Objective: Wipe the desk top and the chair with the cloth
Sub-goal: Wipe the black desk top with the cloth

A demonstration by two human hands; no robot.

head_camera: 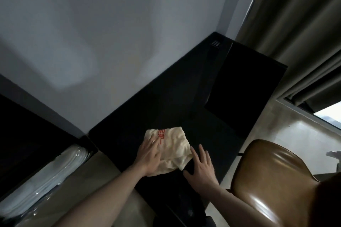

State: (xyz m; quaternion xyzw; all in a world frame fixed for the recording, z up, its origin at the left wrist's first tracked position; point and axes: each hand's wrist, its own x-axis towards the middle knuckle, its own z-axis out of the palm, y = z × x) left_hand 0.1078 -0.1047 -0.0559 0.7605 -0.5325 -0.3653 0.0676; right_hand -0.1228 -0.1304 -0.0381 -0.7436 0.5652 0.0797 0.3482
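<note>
Cloth (171, 148) (cream, red print) lies flat on the black desk top (184, 101) near its front edge. The left hand (150, 155) presses it with straight fingers; the right hand (200, 164) rests flat beside it, grasping nothing. Desk wiping seems underway; next, sweep toward the far end. One cloth, one desk, one brown chair (273, 177).

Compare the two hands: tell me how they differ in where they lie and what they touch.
The left hand lies flat on the cloth, pressing it to the desk; the right hand lies mostly on the bare desk, with only its fingertips at the cloth's edge. The left hand is farther from the chair; the right hand is beside it. Both are open, palms down, fingers straight.
</note>
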